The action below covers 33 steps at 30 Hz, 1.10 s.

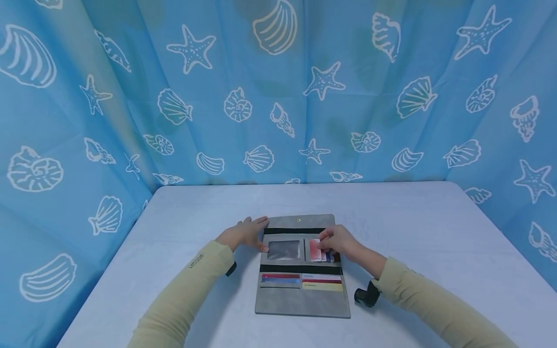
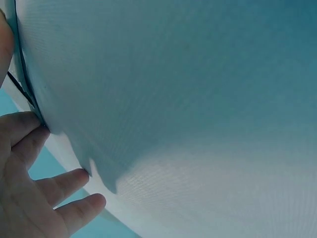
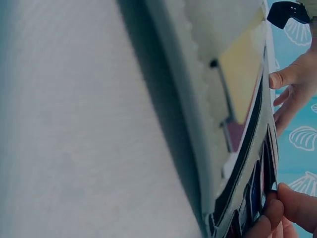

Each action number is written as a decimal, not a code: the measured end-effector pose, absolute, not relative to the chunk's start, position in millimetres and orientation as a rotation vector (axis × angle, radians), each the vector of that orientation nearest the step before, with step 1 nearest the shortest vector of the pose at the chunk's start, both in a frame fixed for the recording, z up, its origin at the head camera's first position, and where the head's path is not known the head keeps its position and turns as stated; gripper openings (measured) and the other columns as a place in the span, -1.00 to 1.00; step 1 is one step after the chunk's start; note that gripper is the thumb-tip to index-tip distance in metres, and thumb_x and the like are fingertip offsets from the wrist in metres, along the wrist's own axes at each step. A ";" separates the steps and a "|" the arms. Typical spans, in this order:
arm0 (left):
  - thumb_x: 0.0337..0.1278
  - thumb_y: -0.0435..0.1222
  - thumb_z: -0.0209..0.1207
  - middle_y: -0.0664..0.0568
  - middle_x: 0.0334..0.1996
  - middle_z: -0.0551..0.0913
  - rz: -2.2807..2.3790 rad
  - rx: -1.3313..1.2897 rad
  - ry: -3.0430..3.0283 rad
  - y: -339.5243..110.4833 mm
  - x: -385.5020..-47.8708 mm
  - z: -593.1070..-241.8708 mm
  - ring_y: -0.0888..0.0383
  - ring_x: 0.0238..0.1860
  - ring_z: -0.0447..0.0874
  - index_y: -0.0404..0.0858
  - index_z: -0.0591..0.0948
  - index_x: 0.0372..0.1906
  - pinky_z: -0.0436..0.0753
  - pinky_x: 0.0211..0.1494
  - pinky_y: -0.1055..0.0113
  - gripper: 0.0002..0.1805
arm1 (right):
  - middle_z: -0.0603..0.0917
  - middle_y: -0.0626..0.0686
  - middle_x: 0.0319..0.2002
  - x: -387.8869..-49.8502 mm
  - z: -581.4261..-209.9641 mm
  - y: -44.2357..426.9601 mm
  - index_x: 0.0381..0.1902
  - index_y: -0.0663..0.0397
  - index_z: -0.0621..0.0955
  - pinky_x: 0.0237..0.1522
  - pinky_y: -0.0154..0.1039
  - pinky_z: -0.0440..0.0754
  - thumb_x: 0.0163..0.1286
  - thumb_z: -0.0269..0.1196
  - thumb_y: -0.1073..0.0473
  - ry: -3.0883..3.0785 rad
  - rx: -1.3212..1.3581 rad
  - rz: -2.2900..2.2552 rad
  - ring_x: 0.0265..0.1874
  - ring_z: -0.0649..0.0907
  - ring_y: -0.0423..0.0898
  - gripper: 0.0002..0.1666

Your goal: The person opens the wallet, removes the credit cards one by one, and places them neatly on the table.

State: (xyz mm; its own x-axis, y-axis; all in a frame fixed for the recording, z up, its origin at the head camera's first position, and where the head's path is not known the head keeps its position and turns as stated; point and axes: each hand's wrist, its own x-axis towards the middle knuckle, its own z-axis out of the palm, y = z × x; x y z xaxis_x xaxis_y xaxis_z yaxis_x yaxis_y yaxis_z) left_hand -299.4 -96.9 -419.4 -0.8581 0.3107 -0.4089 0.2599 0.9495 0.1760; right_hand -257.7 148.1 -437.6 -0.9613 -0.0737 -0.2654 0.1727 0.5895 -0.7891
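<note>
A grey wallet [image 1: 302,307] lies unfolded on the white table, with cards in several slots and a clear window [image 1: 284,250] in its middle panel. My right hand [image 1: 339,240] pinches a red-and-white card [image 1: 315,249] at the middle panel's right-hand slots. In the right wrist view, thumb and fingertips [image 3: 281,191] meet at a card edge; how deep that card sits cannot be told. My left hand [image 1: 249,233] rests along the wallet's left edge, thumb by the window and fingers spread. The left wrist view shows these loosely extended fingers [image 2: 69,186] at the edge.
Lower slots hold a row of blue and red cards [image 1: 280,278] on the left and yellow, red and white cards [image 1: 322,286] on the right. The white table [image 1: 196,203] ends at a blue shell-patterned curtain [image 1: 278,96]. A black device [image 1: 367,295] sits at the right wrist.
</note>
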 end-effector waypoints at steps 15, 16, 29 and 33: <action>-0.11 0.02 0.30 0.10 0.44 -0.02 0.192 0.404 2.657 -97.5 -296.1 -417.0 -0.15 0.43 -0.19 -0.07 0.05 0.43 -0.06 0.40 -0.10 -0.01 | 0.61 0.12 -0.40 -257.9 -443.2 164.0 -0.12 0.34 0.55 -0.46 -0.35 0.62 0.22 0.23 0.29 2.476 0.160 -1.400 -0.59 0.58 -0.13 -0.72; -0.10 0.01 0.30 0.10 0.44 -0.02 0.191 0.410 2.656 -97.7 -295.7 -416.8 -0.15 0.43 -0.19 -0.07 0.05 0.43 -0.06 0.40 -0.10 -0.01 | 0.61 0.11 -0.41 -257.5 -443.3 165.0 -0.12 0.34 0.55 -0.47 -0.36 0.62 0.23 0.22 0.28 2.470 0.162 -1.402 -0.60 0.58 -0.14 -0.71; -0.10 0.00 0.31 0.08 0.44 -0.01 0.215 0.407 2.662 -98.5 -296.1 -418.0 -0.15 0.43 -0.19 -0.07 0.06 0.43 -0.05 0.39 -0.12 -0.02 | 0.62 0.15 -0.38 -253.4 -443.1 179.7 -0.07 0.36 0.49 -0.46 -0.33 0.64 0.24 0.22 0.26 2.377 0.212 -1.457 -0.59 0.61 -0.13 -0.66; -0.12 0.01 0.31 0.09 0.44 0.00 0.224 0.388 2.666 -98.6 -296.8 -420.5 -0.15 0.43 -0.19 -0.06 0.06 0.43 -0.04 0.38 -0.13 -0.01 | 0.61 0.17 -0.34 -252.4 -443.3 185.0 -0.02 0.35 0.47 -0.45 -0.33 0.64 0.24 0.22 0.25 2.358 0.277 -1.451 -0.56 0.63 -0.12 -0.61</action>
